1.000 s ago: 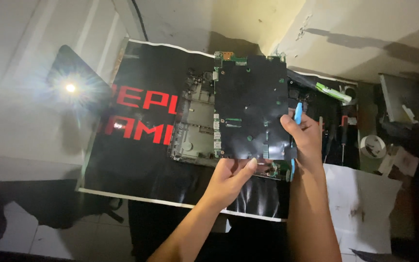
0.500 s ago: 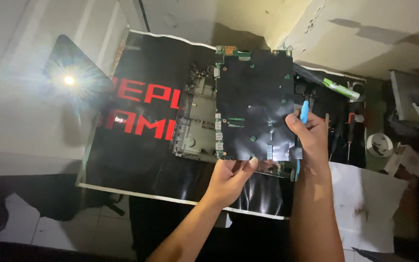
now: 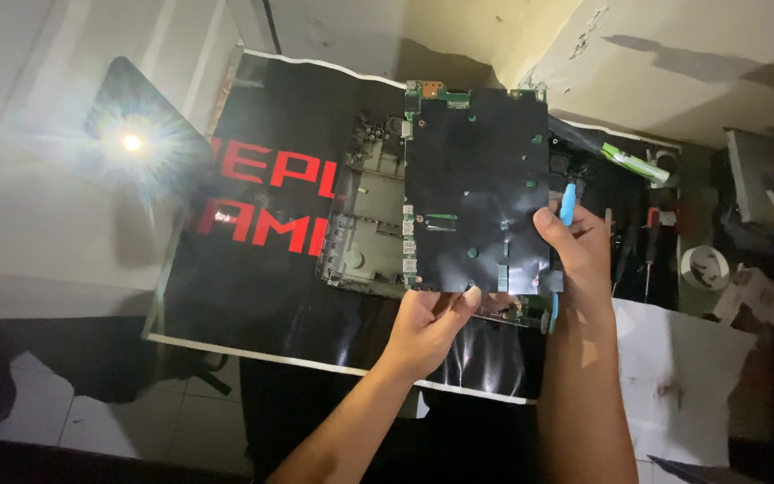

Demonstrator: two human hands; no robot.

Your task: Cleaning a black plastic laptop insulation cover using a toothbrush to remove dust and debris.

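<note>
A dark laptop motherboard with green edges is lifted flat above the open laptop chassis. My left hand grips the board's near edge with thumb and fingers. My right hand holds the board's right edge and also keeps a blue pry tool between its fingers. The chassis lies on a black mat with red letters.
A bright lamp shines at the left. Screwdrivers, a green-handled tool and a roll of tape lie at the right. A white sheet covers the near right of the table. A tiled floor shows below.
The board has been raised a little and shifted right with both hands still on it; the view moved slightly.
</note>
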